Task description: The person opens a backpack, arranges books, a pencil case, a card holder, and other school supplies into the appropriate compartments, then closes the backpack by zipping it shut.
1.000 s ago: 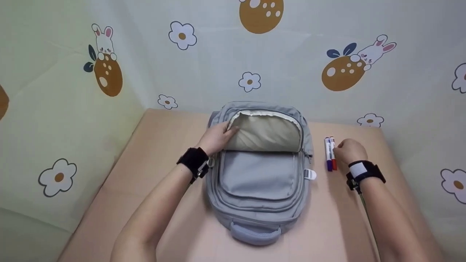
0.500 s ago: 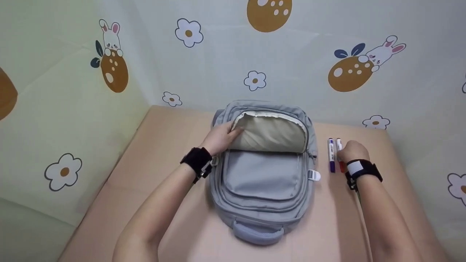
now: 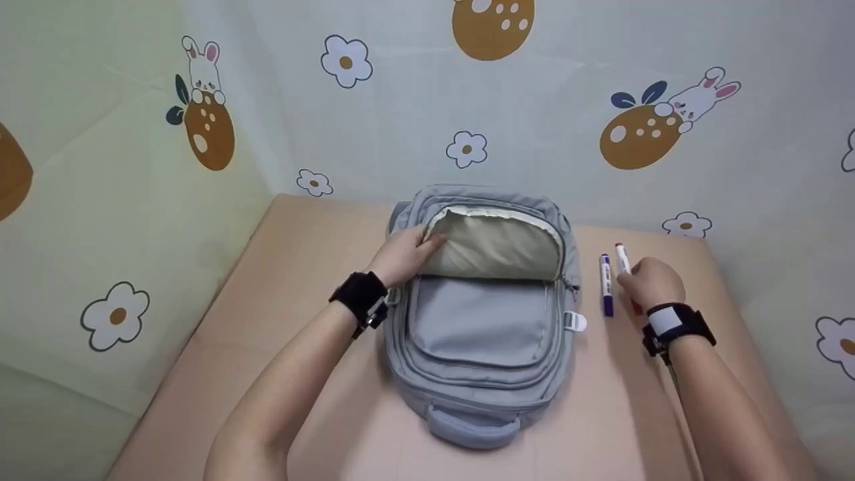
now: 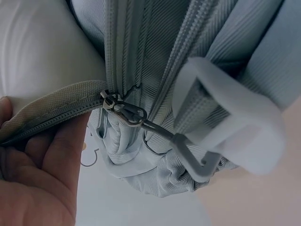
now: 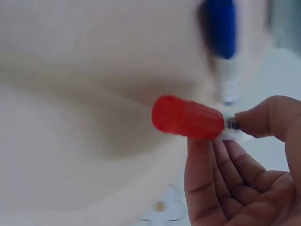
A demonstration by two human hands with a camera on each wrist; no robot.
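A grey backpack [image 3: 481,321] lies flat on the peach table, its top pocket unzipped and showing beige lining [image 3: 497,247]. My left hand [image 3: 404,254] grips the left edge of that opening and holds the flap up; the left wrist view shows the zipper pull [image 4: 124,110] beside my fingers [image 4: 51,165]. To the right of the bag, my right hand [image 3: 649,282] pinches a red-capped marker [image 5: 188,117] and has raised it off the table. A blue-capped marker [image 3: 606,284] lies on the table just left of it.
The peach table [image 3: 300,267] is boxed in by walls covered in cloth printed with rabbits and flowers [image 3: 467,148], at the back and on both sides. A white buckle [image 3: 574,322] juts from the bag's right side, and its grab handle [image 3: 473,427] faces me.
My right hand closed on the red marker and lifted it away from the blue one, which stays on the table. The left hand kept hold of the bag's opening.
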